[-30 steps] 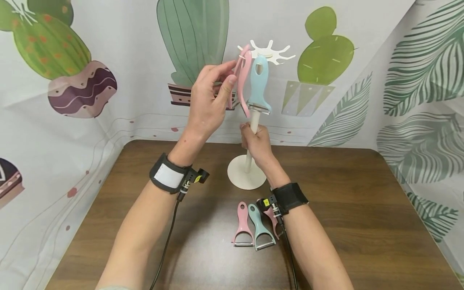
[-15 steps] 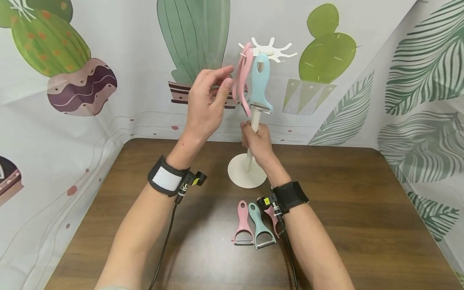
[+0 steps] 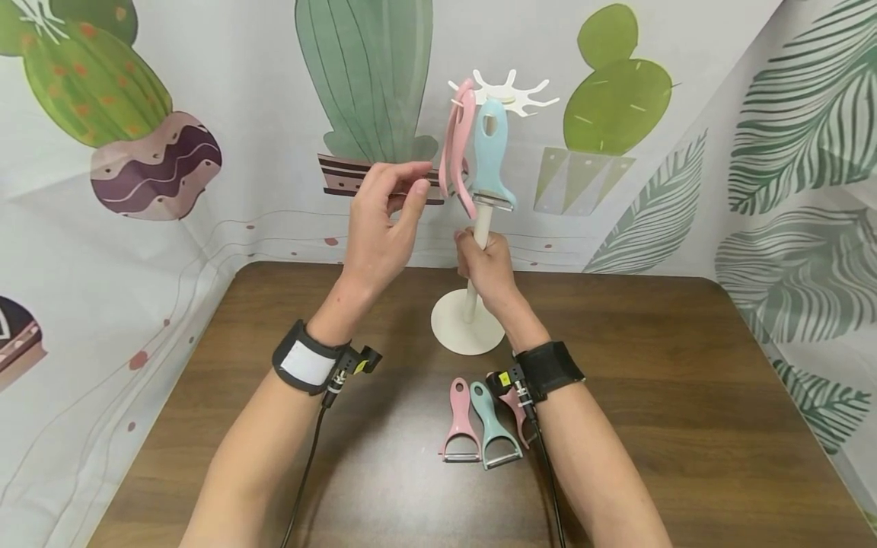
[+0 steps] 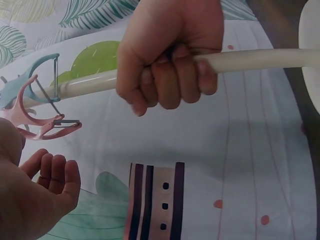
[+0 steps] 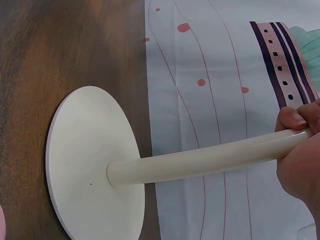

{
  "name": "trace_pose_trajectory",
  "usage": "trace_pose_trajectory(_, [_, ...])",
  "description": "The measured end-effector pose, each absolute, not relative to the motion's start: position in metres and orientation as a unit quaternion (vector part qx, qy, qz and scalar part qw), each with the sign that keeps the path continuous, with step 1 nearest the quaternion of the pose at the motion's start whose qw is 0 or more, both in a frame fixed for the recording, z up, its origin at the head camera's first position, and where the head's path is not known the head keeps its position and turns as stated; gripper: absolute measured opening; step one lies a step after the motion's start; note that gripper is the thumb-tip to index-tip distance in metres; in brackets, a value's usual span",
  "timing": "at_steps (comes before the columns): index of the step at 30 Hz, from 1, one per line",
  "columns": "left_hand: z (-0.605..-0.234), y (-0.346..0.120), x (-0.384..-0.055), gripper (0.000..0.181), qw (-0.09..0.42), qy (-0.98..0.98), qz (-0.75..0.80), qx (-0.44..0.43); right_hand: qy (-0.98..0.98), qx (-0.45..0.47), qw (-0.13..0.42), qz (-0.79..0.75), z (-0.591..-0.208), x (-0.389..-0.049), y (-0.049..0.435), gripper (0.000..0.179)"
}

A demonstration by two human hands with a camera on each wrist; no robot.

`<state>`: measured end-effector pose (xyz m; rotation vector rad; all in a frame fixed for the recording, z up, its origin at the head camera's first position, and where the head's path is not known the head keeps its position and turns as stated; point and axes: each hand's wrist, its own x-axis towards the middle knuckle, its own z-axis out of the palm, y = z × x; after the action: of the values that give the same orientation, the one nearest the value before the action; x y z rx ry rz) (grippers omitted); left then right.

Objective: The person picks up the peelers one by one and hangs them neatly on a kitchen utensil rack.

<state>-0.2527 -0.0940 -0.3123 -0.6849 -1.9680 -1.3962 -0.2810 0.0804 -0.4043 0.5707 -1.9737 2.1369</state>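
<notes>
I logged right hand (image 3: 489, 268) grasping off-white, spoke-topped, disc-based stand (image 3: 483, 221); left hand (image 3: 381, 222), released, had lowered from pink, seemingly plastic peelers (image 3: 463, 141).

Brown wood-grain table (image 3: 637, 396) supports the stand's round cream base (image 3: 454, 329); in front lie pink Y-peeler (image 3: 460, 409), teal Y-peeler (image 3: 487, 411) and partly hidden second pink peeler (image 3: 515, 405).

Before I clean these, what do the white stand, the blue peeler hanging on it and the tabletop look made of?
White stand: painted metal or plastic, smooth with a soft sheen. Blue peeler: probably plastic, evenly coloured and smooth, with a silvery, likely metal blade. Tabletop: wood or laminate, showing brown grain and dull shine.
</notes>
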Motion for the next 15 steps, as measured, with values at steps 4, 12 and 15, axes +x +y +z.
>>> trace_pose_trajectory(4, [-0.322, -0.095, -0.247, 0.028, 0.304, -0.751, -0.525, -0.260, -0.659, 0.190, 0.087, 0.723, -0.405, -0.282, 0.080, 0.052])
trace_pose_trajectory(12, [-0.342, -0.093, -0.233, 0.027, 0.281, -0.763, -0.516, -0.269, -0.661, 0.183, 0.092, 0.722, -0.405, -0.281, 0.080, 0.051])
trace_pose_trajectory(15, [-0.352, -0.091, -0.226, 0.025, 0.269, -0.773, -0.509, -0.266, -0.668, 0.182, 0.100, 0.714, -0.405, -0.282, 0.080, 0.051])
